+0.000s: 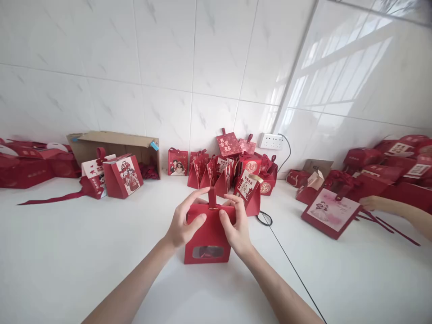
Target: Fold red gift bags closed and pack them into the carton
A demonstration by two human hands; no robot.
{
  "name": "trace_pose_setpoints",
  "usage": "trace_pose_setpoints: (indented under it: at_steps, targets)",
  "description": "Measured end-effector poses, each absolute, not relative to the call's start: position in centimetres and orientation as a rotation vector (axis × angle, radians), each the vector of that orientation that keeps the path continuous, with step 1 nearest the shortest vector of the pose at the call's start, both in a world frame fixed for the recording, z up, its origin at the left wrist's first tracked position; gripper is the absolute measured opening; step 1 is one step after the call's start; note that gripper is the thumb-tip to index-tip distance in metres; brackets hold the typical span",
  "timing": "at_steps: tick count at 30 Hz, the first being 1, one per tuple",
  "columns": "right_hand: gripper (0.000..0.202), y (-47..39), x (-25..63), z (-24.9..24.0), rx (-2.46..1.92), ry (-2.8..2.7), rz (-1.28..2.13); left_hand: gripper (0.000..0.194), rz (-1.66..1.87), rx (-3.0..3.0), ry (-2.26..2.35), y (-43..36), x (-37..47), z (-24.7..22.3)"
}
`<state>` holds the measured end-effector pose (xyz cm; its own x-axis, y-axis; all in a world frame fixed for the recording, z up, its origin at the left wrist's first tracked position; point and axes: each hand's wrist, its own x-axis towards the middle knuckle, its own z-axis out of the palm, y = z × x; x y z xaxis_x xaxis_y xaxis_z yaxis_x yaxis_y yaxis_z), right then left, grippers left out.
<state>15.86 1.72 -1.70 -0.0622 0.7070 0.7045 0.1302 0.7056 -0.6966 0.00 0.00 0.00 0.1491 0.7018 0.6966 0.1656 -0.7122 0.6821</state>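
Observation:
A red gift box (209,234) with a clear oval window near its base stands upright on the white table (84,252). A red strap loop (212,198) rises from its top edge. My left hand (185,220) grips the upper left of the box, thumb on the front face and fingers behind. On the upper right, my right hand (237,222) pinches the box the same way, its thumb near the strap. The fingertips behind the box are partly hidden.
Red gift boxes (216,173) cluster behind, near a power strip (271,141) and black cable (290,263). An open carton (114,137) and boxes (123,175) stand left. Another person's hand (374,203) is right, near a pink-fronted box (330,211) and piled boxes.

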Motion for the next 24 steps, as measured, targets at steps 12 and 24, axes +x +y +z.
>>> trace_pose_setpoints:
  at_steps: [12, 24]
  targets:
    - [0.038, 6.0, 18.6, -2.0, -0.86, -0.703, 0.856, 0.081, 1.227, 1.689, 0.99, 2.0, 1.1, -4.2]
    - [0.04, 6.8, 18.4, -2.5, -0.482, -0.725, 1.11, 0.071, 1.497, 2.057, 1.125, 0.7, 1.6, -3.8]
